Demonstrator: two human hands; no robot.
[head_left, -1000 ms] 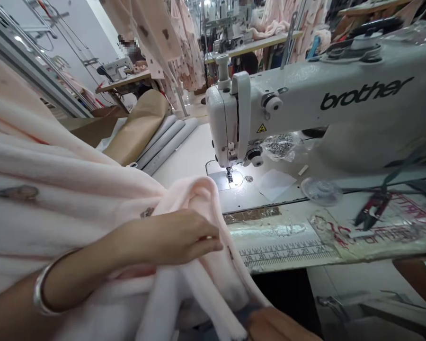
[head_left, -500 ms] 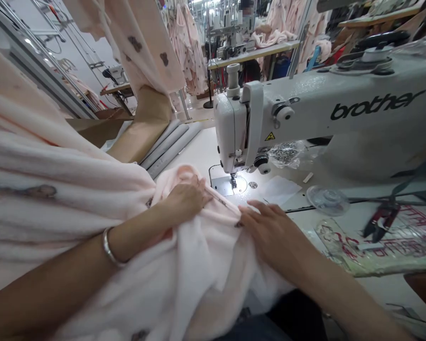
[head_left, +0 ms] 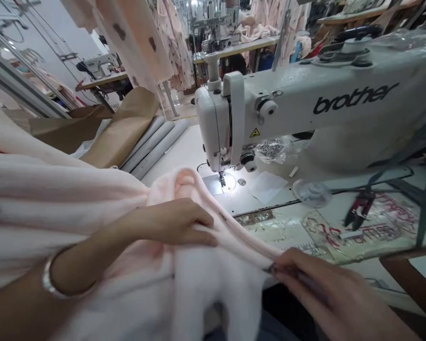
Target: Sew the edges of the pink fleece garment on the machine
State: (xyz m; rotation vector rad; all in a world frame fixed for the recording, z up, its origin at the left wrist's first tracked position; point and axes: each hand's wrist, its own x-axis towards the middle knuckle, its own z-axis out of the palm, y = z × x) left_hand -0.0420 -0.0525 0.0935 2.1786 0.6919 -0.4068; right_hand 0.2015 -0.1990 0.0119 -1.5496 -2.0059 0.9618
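A pale pink plush garment (head_left: 195, 279) with brown printed motifs spreads across the left and lap area, its folded edge running diagonally in front of the sewing machine. My left hand (head_left: 179, 220) lies over the cloth just below a looped fold, palm down. Its thumb and forefinger are stretched out and apart; its other fingers are partly hidden. Lower right, my right hand (head_left: 315, 279) is closed on the garment's edge and holds it drawn out. Beyond both hands stands the white Brother sewing machine (head_left: 291, 104), its lit presser foot (head_left: 222, 179) with no cloth under it.
Right of the needle are a bag of small metal pieces (head_left: 273, 148), a white scrap (head_left: 268, 185) and a clear round container (head_left: 312, 193). Red-handled snips (head_left: 359, 209) lie on a printed plastic sheet (head_left: 386, 232). Brown paper (head_left: 122, 128) and grey rolls (head_left: 159, 147) sit behind the garment.
My right hand has moved down and right, drawing the garment's edge out longer. The left hand has loosened from its bunched grip and lies flatter. The view has shifted slightly right.
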